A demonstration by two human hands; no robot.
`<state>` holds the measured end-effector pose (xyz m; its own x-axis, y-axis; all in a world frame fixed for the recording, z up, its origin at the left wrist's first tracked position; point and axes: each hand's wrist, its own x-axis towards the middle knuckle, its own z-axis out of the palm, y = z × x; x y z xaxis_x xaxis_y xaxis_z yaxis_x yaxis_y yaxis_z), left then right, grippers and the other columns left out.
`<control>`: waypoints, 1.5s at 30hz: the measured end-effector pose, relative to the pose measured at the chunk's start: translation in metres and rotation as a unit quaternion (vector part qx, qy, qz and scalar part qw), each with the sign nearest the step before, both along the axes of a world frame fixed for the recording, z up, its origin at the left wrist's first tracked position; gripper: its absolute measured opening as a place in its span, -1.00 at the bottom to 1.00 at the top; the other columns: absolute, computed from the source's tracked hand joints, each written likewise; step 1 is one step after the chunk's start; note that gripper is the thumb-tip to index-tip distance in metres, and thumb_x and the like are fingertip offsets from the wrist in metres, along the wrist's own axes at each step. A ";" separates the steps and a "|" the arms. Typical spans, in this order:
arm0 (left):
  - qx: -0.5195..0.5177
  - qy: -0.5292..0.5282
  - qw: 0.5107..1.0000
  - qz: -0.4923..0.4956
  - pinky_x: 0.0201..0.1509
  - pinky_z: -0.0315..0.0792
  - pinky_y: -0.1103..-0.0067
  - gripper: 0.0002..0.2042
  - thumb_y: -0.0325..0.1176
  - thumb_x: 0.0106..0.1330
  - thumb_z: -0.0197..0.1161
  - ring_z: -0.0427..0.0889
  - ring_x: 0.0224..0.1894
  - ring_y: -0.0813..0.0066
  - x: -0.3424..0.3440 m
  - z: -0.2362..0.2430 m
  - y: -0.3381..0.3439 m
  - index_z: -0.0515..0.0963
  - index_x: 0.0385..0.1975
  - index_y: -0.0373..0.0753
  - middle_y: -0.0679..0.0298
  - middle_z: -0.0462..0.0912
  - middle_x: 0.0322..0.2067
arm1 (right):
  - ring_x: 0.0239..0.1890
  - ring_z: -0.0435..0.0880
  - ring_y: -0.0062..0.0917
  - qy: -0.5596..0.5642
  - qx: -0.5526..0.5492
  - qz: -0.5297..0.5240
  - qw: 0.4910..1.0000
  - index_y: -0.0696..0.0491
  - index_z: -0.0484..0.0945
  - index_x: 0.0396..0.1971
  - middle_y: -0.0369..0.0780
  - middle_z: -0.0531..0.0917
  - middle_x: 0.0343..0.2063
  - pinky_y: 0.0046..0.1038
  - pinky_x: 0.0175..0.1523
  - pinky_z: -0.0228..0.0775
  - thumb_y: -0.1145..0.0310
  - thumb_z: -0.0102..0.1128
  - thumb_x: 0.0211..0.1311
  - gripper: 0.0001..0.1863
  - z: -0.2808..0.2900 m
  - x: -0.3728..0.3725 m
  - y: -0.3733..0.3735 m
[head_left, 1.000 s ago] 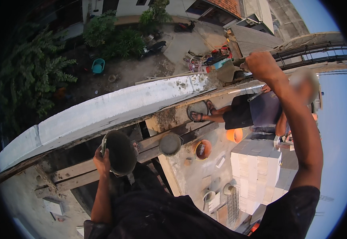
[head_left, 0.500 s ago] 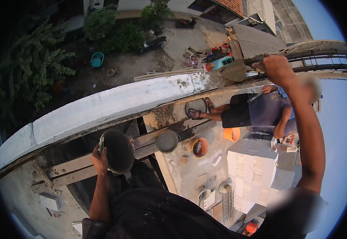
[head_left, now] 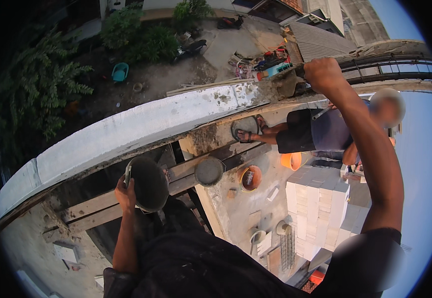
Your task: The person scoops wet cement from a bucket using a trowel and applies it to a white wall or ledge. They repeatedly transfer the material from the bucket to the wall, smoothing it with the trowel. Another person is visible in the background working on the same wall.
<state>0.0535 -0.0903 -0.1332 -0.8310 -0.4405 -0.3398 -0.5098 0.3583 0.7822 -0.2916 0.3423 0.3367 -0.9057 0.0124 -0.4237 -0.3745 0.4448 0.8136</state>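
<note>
My left hand [head_left: 125, 194] is closed on the rim of a dark round bucket [head_left: 149, 162], held tilted in front of my body; its dark inside faces up. My right arm reaches far out to the right. At its end my right hand [head_left: 324, 75] is closed round a trowel [head_left: 287, 83], whose handle is hidden in the fist. The trowel's grey, mortar-smeared blade is over the rough grey mortar [head_left: 271, 92] at the end of the white block wall [head_left: 141, 120]. Whether the blade touches the mortar is hard to tell.
Wooden planks [head_left: 97, 218] run below me across a dark gap. Nearby stand a bucket of grey mortar [head_left: 196, 174] and orange buckets [head_left: 291, 161]. A co-worker [head_left: 295, 131] stands close to my right arm. Steel bars [head_left: 390, 69] extend beyond. Past the wall lies the ground far below.
My right hand has moved a little left with the trowel, and the blade has turned to a narrower, steeper angle. My left hand keeps hold of the bucket.
</note>
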 end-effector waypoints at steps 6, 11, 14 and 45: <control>0.027 -0.009 0.999 0.027 -0.44 0.29 0.45 -0.58 -0.26 0.35 0.41 0.39 -0.54 0.56 0.006 0.008 0.000 0.64 0.10 -0.41 0.31 0.48 -0.60 | 0.04 0.82 -0.36 -0.016 0.049 -0.048 0.998 -0.03 0.81 -0.10 -0.21 0.83 -0.06 -0.30 0.04 0.63 0.33 0.28 0.23 -0.73 0.010 -0.005 -0.028; 0.017 -0.006 0.999 0.040 -0.43 0.31 0.44 -0.59 -0.28 0.35 0.41 0.40 -0.54 0.54 0.017 0.001 -0.008 0.64 0.10 -0.41 0.29 0.50 -0.60 | 0.00 0.83 -0.32 0.001 0.039 -0.029 0.999 -0.01 0.82 -0.21 -0.13 0.84 -0.15 -0.32 0.05 0.64 0.32 0.24 0.18 -0.75 0.048 0.007 -0.056; 0.005 -0.025 0.999 0.041 -0.42 0.33 0.43 -0.58 -0.28 0.34 0.42 0.40 -0.54 0.53 0.021 -0.005 -0.012 0.64 0.11 -0.41 0.29 0.50 -0.60 | -0.04 0.82 -0.19 0.028 -0.047 -0.046 0.997 0.08 0.80 -0.25 -0.04 0.82 -0.20 -0.22 0.05 0.66 0.34 0.21 0.17 -0.74 0.070 0.016 -0.056; 0.005 -0.007 1.000 0.026 -0.43 0.32 0.43 -0.58 -0.24 0.35 0.40 0.40 -0.55 0.51 0.021 -0.010 0.010 0.66 0.11 -0.38 0.28 0.47 -0.62 | 0.00 0.83 -0.18 -0.011 -0.029 -0.009 0.999 0.09 0.79 -0.12 -0.04 0.81 -0.08 -0.23 0.05 0.66 0.35 0.22 0.26 -0.71 0.017 0.026 -0.052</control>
